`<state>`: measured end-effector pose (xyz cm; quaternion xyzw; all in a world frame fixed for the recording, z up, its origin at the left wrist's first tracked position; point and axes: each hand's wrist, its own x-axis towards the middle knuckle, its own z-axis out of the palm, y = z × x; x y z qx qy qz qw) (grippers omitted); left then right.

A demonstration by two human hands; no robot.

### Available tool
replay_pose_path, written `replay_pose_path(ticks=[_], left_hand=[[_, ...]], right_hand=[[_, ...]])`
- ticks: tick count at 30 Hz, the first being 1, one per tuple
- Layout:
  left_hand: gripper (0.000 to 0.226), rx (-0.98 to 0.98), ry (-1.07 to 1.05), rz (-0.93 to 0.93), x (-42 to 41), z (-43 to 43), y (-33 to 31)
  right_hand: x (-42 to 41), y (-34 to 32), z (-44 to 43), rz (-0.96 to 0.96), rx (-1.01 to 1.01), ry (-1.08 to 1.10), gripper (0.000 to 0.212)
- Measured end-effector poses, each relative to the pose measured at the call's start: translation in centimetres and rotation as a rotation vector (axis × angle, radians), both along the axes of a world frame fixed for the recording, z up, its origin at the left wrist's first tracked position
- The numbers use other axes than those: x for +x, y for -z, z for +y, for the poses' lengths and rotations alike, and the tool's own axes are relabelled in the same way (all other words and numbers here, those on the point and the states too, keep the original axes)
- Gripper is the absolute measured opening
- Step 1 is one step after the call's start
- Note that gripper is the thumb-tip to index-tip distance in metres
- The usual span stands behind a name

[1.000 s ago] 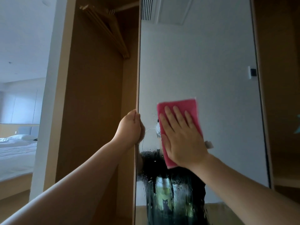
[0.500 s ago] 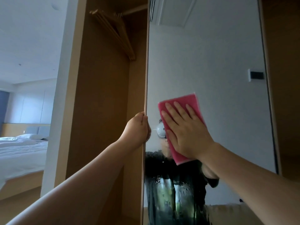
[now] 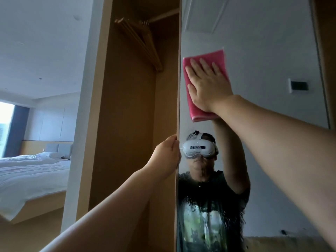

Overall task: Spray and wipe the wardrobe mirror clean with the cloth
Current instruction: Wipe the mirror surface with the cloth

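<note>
Head view first gives us the tall rectangular glass wardrobe mirror [image 3: 263, 51], streaked with droplets in its lower part. Left of the mirror we see the open brown wooden wardrobe compartment [image 3: 127, 124], with wooden hangers [image 3: 140, 42] on its rail. High on the mirror, near its left edge, the pink rectangular cloth [image 3: 205, 56] lies flat against the glass. The right hand [image 3: 209, 86] presses on its middle with straight, spread fingers. Lower down, the left hand [image 3: 166, 157] curls round the mirror's left edge, gripping it.
</note>
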<state>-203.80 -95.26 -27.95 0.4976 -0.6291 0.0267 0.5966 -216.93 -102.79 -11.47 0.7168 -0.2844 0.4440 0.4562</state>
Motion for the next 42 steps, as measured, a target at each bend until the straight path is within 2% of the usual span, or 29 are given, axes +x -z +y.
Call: replay_pose_path(ticks=[7,11,23,25,28,32,37,42], left_hand=[[0.028,0.032,0.074,0.084,0.1,0.0,0.1],[0.028,0.002,0.014,0.007,0.2,0.1,0.2],[0.025,-0.038,-0.022,-0.013,0.1,0.1,0.3],[0.029,-0.004,-0.025,0.029,0.3,0.1,0.3],[0.031,0.071,0.083,0.195,0.3,0.2,0.7],[0.032,0.107,0.183,0.334,0.0,0.4,1.7],[0.031,0.299,0.182,0.369,0.5,0.5,5.4],[0.027,0.347,0.166,0.454,0.8,0.2,9.8]], right_hand=[[1.1,0.7,0.4,0.000,-0.049,-0.001,0.064],[1.0,2.4,0.5,0.028,-0.076,0.004,0.063],[1.6,9.6,0.8,0.024,-0.036,-0.034,0.063],[1.8,11.7,0.7,0.021,-0.033,-0.042,0.063],[1.6,14.2,0.5,0.052,-0.034,-0.039,0.062],[1.2,14.3,0.5,0.049,-0.034,-0.065,0.060],[0.8,15.0,0.7,0.043,-0.044,-0.090,0.058],[0.7,15.2,1.0,0.042,-0.040,-0.071,0.058]])
